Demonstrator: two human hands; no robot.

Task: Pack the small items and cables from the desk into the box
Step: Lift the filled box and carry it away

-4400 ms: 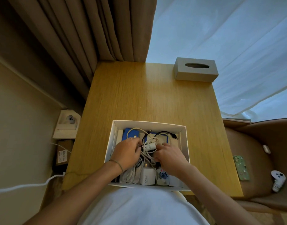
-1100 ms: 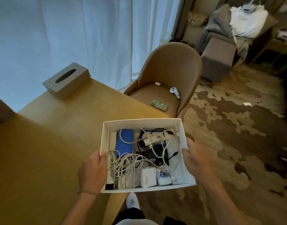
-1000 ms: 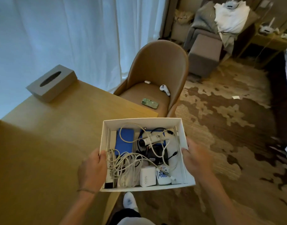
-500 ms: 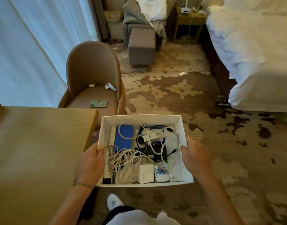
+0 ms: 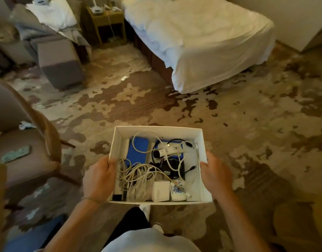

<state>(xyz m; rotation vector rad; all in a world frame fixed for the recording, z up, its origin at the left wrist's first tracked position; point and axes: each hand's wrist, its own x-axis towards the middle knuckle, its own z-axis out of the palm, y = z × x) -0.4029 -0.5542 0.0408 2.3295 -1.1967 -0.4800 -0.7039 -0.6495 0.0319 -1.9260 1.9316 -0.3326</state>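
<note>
A white box (image 5: 157, 130), open at the top, is held level above a patterned carpet (image 5: 247, 124), its long axis running from 6 o'clock to 12 o'clock away from the person. The left hand (image 5: 99, 179) grips the box's wall at 9 o'clock, thumb hooked over the rim and the fingers out of sight beneath. The right hand (image 5: 215, 174) clasps the opposite wall at 3 o'clock in the same way.

Inside, a tangle of white cables (image 5: 138, 176) fills the 7 o'clock corner. A white charger cube (image 5: 160, 190) stands against the near wall, with a small white item bearing a blue pattern (image 5: 178, 190) touching it on the 3 o'clock side. A blue flat case (image 5: 138, 150) lies toward 11 o'clock, its length in line with the box. A white tube with a black cap (image 5: 165, 151) lies crosswise near 1 o'clock, cap pointing to 9 o'clock, above a black device (image 5: 174, 170) at the centre. A thin black cable (image 5: 188, 170) trails toward 3 o'clock.

A bed with white sheets (image 5: 202, 39) stands at 1 o'clock in the room, a grey ottoman (image 5: 59, 62) at 10 o'clock, and a brown chair (image 5: 25, 142) at 9 o'clock.
</note>
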